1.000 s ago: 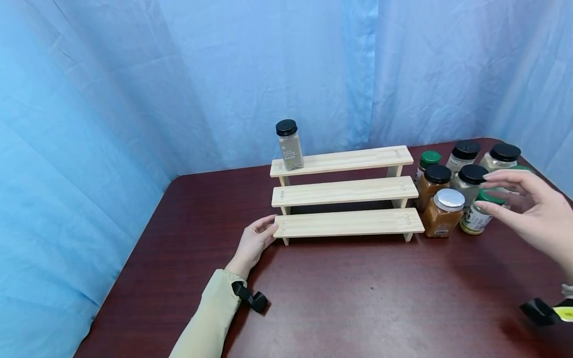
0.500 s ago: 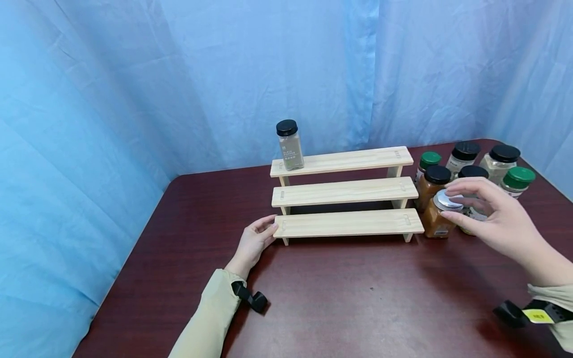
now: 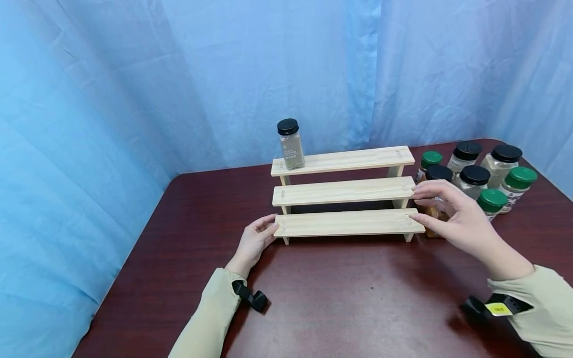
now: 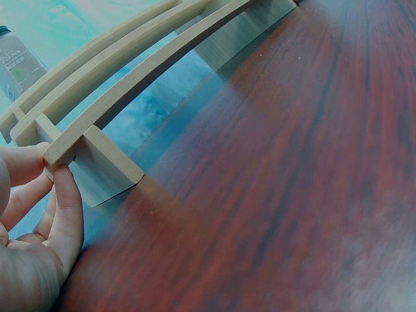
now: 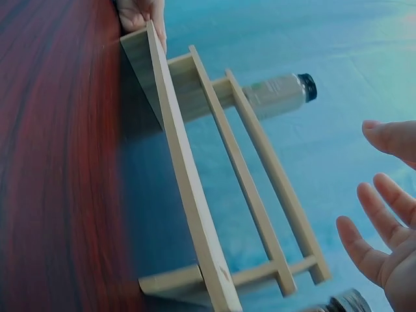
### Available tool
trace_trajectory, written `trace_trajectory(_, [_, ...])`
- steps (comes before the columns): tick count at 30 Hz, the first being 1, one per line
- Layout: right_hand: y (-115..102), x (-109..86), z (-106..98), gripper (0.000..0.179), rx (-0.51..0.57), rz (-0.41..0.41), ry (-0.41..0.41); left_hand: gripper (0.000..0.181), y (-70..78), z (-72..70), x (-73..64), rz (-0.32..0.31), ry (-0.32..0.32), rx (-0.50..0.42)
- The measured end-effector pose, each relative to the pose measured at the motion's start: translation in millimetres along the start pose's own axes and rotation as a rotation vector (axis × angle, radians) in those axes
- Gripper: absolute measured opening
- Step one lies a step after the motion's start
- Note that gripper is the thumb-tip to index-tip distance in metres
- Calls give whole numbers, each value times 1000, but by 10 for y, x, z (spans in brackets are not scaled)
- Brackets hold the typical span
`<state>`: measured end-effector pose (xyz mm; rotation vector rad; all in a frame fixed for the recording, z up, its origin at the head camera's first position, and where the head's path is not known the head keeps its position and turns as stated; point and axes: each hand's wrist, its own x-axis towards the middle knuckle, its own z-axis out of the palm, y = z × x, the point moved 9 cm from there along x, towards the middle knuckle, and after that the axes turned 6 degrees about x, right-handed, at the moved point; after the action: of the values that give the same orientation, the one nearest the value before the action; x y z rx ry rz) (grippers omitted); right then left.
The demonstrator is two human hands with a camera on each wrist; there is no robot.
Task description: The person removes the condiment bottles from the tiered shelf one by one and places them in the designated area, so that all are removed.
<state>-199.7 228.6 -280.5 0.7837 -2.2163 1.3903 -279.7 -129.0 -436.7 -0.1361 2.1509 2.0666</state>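
A three-step wooden rack [image 3: 349,222] stands on the table. At its lowest step's left end, my left hand [image 3: 252,246] pinches the board's corner between thumb and fingers; the left wrist view shows this grip on the rack [image 4: 130,91] closely. My right hand [image 3: 456,216] is by the rack's right end, thumb and fingers spread with nothing between them. In the right wrist view its fingers [image 5: 370,201] stand apart from the wood. A black-capped pepper jar [image 3: 292,146] stands upright on the top step's left end.
Right of the rack several spice jars stand grouped: black-capped jars [image 3: 474,179] and green-capped jars [image 3: 519,181]. An orange-brown jar [image 3: 433,229] is mostly hidden behind my right hand. Blue curtains [image 3: 250,74] hang behind the dark red table [image 3: 349,298].
My right hand has moved left, from over the jars on the right to the rack's right end, fingers still spread. The left hand keeps its grip; the rack is practically unmoved.
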Motion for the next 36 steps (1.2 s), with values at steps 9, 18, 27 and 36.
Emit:
trace_trajectory(9, [62, 96, 314, 48, 131, 37, -20, 39, 4, -4, 3, 0, -1, 5])
trace_trajectory(18, [101, 289, 582, 45, 199, 119, 4, 39, 4, -1, 1, -13, 3, -15])
trace_trajectory(27, [102, 600, 781, 45, 270, 165, -1, 39, 5, -3, -11, -15, 6, -22])
trace_trajectory(36, [130, 995, 988, 65, 266, 271, -51, 39, 5, -1, -6, -8, 2, -11])
